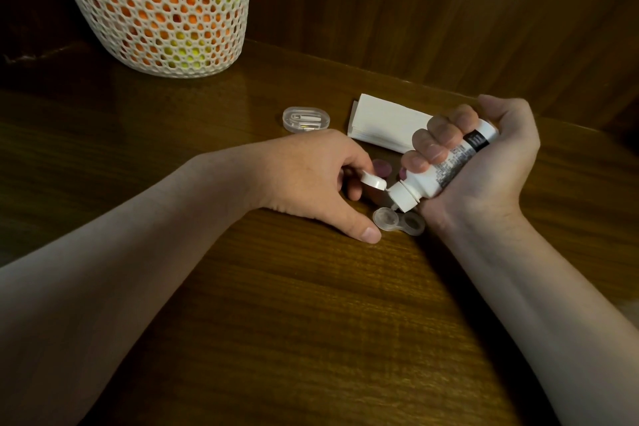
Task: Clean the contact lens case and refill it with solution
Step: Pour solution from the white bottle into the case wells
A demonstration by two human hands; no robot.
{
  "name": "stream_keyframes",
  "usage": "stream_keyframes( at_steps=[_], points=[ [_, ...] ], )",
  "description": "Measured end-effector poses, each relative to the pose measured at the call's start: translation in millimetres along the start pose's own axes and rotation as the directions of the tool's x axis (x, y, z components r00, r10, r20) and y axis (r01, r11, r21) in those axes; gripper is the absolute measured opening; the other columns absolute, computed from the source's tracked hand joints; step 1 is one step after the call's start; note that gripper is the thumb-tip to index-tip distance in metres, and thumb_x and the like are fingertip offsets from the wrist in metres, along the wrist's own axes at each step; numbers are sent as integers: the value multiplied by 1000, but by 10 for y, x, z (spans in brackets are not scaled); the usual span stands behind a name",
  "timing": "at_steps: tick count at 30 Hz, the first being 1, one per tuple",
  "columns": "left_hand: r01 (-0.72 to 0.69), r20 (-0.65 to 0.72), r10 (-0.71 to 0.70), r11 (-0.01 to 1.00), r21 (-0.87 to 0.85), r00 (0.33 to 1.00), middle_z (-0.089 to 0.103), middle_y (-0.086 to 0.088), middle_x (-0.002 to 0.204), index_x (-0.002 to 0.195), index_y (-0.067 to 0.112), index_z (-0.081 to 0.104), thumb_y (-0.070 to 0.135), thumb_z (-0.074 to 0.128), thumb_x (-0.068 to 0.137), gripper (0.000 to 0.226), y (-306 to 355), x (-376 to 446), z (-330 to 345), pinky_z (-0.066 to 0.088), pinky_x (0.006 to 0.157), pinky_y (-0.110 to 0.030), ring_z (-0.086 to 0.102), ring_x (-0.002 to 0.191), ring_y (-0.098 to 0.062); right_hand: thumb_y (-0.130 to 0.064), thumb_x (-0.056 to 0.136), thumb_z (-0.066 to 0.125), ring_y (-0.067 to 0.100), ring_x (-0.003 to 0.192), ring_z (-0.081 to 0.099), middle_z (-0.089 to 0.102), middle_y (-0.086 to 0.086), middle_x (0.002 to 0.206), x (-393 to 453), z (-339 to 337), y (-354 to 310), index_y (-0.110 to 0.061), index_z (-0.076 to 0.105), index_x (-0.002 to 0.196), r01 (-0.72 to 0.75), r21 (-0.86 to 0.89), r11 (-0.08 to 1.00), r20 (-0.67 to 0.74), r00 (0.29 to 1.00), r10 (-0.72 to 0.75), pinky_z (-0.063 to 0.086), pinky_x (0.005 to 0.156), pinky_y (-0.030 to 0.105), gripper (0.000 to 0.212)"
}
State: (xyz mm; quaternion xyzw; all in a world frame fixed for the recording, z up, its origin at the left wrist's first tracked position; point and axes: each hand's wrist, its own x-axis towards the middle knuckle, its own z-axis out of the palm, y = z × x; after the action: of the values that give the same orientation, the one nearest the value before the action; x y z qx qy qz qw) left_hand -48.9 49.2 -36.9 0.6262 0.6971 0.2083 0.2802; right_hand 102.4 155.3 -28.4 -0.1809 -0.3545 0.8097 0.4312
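Resting on the wooden table [311, 321], nearest me, the clear lens case [398, 221] lies uncapped | right hand [484, 162] grips the tilted solution bottle [446, 166], nozzle just over the left well | left hand [304, 180] loosely curled beside it (whether it holds the flip cap [477, 180] I cannot tell) | purple caps [382, 167] behind | farther: tissues [383, 121], small clear box [306, 118], mesh basket [155, 3].
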Motion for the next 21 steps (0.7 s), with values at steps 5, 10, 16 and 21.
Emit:
stream_keyframes(
  at_steps=[5,10,16,21],
  points=[
    [1,5,-1,1000,-5,1000,70,11,99,105,34,71,57,90,72,45,4,4,-2,54,74,-30,65,90,-10,-30,101,45,13,40,36,40,-4,51,-1,3,4,-21,48,56,4,-5,1000,-6,1000,-4,34,42,22,46],
    [2,6,-2,1000,-13,1000,70,10,100,107,33,72,57,90,73,46,0,8,-5,55,76,-33,65,91,-11,-29,101,44,13,40,36,40,-4,50,-4,7,-2,-21,48,55,8,-6,1000,-8,1000,-8,34,42,21,46],
    [2,9,-2,1000,-15,1000,69,11,99,107,34,71,56,90,73,45,-3,14,1,53,73,-29,65,90,-12,-29,101,43,13,40,36,40,-4,50,-3,6,-7,-21,47,57,9,-9,1000,-6,1000,-9,34,42,21,45],
    [0,8,0,1000,-20,1000,69,11,99,108,34,71,57,90,73,46,6,1,-2,51,69,-26,64,86,-10,-29,101,44,13,40,37,42,-4,51,5,-8,0,-20,49,57,11,-9,1000,-6,1000,-11,35,42,22,45]
  ],
)
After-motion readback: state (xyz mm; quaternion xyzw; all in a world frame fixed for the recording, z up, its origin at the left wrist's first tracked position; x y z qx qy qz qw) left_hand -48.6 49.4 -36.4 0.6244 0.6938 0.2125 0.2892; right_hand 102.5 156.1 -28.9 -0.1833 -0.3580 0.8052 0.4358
